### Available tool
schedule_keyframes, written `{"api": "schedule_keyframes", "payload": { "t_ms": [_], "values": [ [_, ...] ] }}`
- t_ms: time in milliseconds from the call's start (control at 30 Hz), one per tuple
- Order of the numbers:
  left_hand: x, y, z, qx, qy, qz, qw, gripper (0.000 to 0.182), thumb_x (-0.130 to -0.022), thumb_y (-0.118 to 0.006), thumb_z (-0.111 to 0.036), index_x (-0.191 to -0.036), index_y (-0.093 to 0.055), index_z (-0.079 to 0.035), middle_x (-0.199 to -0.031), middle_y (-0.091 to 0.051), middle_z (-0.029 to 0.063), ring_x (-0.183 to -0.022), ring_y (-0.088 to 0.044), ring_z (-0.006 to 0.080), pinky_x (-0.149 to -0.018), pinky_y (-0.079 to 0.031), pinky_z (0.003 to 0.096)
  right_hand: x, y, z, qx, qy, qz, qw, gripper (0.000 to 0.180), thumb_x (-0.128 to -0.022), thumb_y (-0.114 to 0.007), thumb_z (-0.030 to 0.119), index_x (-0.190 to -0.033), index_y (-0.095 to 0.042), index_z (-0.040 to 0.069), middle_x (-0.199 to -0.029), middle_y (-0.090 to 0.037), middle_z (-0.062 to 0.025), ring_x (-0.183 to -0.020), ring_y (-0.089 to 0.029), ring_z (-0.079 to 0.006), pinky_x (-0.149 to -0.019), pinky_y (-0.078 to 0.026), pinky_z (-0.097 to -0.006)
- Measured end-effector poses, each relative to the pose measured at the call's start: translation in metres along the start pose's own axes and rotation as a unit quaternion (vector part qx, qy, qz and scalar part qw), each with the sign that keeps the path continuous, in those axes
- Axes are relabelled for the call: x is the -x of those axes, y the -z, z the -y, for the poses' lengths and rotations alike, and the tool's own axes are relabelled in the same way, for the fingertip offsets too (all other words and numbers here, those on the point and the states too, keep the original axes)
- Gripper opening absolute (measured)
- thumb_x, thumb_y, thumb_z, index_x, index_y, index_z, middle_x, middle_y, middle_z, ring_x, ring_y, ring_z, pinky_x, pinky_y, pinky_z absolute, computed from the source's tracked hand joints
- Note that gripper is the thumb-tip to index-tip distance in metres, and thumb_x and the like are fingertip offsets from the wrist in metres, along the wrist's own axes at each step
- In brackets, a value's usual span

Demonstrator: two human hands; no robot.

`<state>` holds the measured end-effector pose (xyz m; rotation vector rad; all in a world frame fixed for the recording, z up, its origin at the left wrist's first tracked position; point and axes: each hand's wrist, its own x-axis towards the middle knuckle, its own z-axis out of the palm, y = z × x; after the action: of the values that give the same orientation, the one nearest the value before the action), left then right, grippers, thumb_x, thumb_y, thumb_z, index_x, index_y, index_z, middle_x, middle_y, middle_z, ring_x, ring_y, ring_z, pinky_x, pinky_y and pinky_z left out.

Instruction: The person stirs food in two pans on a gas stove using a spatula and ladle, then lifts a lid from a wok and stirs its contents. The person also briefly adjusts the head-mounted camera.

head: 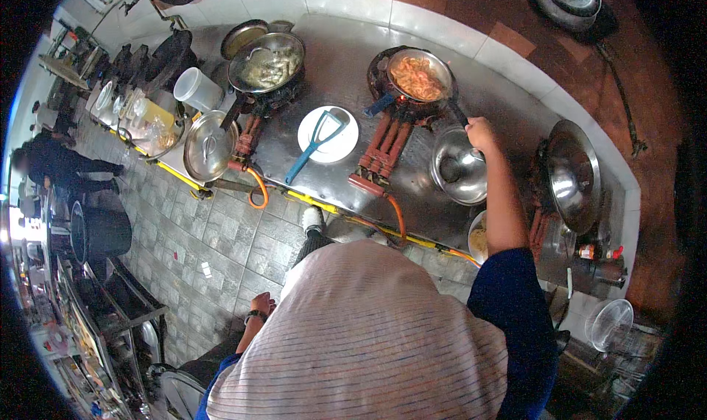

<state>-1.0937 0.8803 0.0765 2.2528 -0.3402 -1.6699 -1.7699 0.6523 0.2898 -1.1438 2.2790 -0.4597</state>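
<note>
My right hand (481, 135) is shut on the black handle of a frying pan (448, 72). The pan sits tilted over a gas burner (386, 143), where a small flame shows. Orange-red sliced food (418, 78) fills the pan's middle. A dark blue handle (379, 105) juts out beside the burner. Below my right wrist rests a shiny steel bowl (461, 168). On a white plate (343, 143) left of the burner lies a teal slotted turner (312, 149), its handle over the rim. My left hand (263, 303) hangs low at my side, away from the counter; its fingers are partly hidden.
A wide pan of food in liquid (268, 66) stands on another burner, near a steel lid (210, 149) and a plastic tub (198, 89). A large wok (571, 177) is at right. Yellow gas pipe (312, 200) runs along the counter's front. A person (61, 160) bends over at far left.
</note>
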Motion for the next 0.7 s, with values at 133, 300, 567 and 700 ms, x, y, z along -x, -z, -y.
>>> {"api": "schedule_keyframes", "payload": {
  "t_ms": [133,300,567,700],
  "values": [
    [-0.029,0.030,-0.027,0.032,0.030,-0.016,0.999,0.023,-0.082,-0.044,-0.023,-0.101,-0.049,-0.011,-0.071,-0.054,0.0077,-0.050,-0.050,0.0164,-0.039,-0.038,0.0284,0.036,0.006,0.015,0.075,0.134,-0.103,0.983,0.028,-0.074,-0.045,0.006,-0.100,-0.053,-0.002,-0.093,-0.055,-0.0216,-0.089,-0.053,-0.0326,-0.078,-0.041,-0.0373],
    [-0.057,0.032,-0.084,-0.017,-0.006,-0.021,1.000,0.025,-0.082,-0.044,-0.025,-0.103,-0.048,-0.011,-0.071,-0.054,0.0074,-0.049,-0.050,0.0157,-0.039,-0.039,0.0268,0.052,0.005,0.044,0.227,0.076,-0.045,0.970,0.034,-0.073,-0.046,0.005,-0.107,-0.049,0.000,-0.100,-0.053,-0.0212,-0.094,-0.050,-0.0336,-0.081,-0.040,-0.0380],
    [-0.083,0.007,-0.130,-0.002,-0.044,0.049,0.998,0.024,-0.081,-0.046,-0.025,-0.099,-0.048,-0.009,-0.068,-0.054,0.0077,-0.047,-0.047,0.0139,-0.039,-0.037,0.0263,0.056,-0.002,0.057,0.236,0.031,-0.045,0.970,0.035,-0.076,-0.046,0.010,-0.111,-0.048,0.006,-0.103,-0.052,-0.0176,-0.095,-0.050,-0.0338,-0.083,-0.039,-0.0388],
    [-0.100,0.025,-0.120,0.072,-0.014,0.082,0.994,0.023,-0.080,-0.047,-0.024,-0.098,-0.048,-0.009,-0.068,-0.052,0.0076,-0.047,-0.047,0.0156,-0.038,-0.035,0.0267,0.048,-0.009,0.058,0.238,0.030,-0.097,0.966,0.033,-0.079,-0.045,0.015,-0.112,-0.049,0.012,-0.103,-0.053,-0.0144,-0.095,-0.051,-0.0326,-0.082,-0.039,-0.0388]
  ]
}}
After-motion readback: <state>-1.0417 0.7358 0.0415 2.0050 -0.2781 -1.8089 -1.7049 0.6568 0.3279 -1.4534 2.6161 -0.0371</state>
